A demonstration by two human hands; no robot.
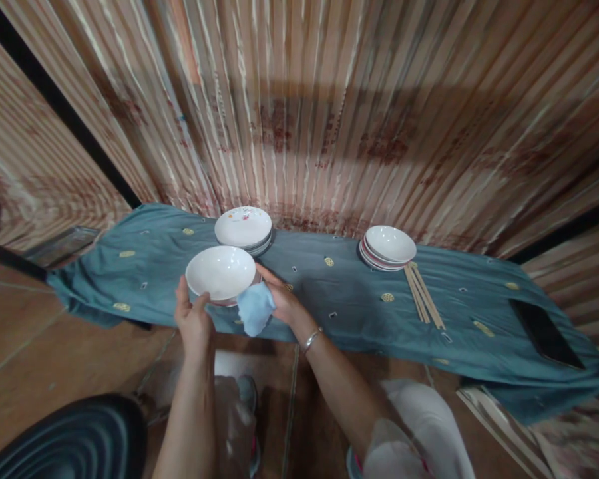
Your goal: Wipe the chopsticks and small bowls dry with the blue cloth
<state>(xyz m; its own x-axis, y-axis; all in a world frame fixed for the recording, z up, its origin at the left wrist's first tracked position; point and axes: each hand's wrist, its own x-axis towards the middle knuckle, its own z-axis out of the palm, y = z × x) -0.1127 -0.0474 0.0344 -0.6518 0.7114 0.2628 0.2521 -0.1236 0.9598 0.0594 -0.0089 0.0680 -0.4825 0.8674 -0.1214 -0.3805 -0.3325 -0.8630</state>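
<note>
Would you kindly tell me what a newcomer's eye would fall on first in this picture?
First, the white bowl held up at the centre: the left hand grips its near rim while the right hand presses a light blue cloth against its side. Behind it, a teal tablecloth carries a stack of plates, a second stack to the right, and chopsticks beside that.

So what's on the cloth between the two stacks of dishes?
In the head view, only bare teal cloth with small printed motifs lies between the flowered stack and the stack by the chopsticks.
</note>
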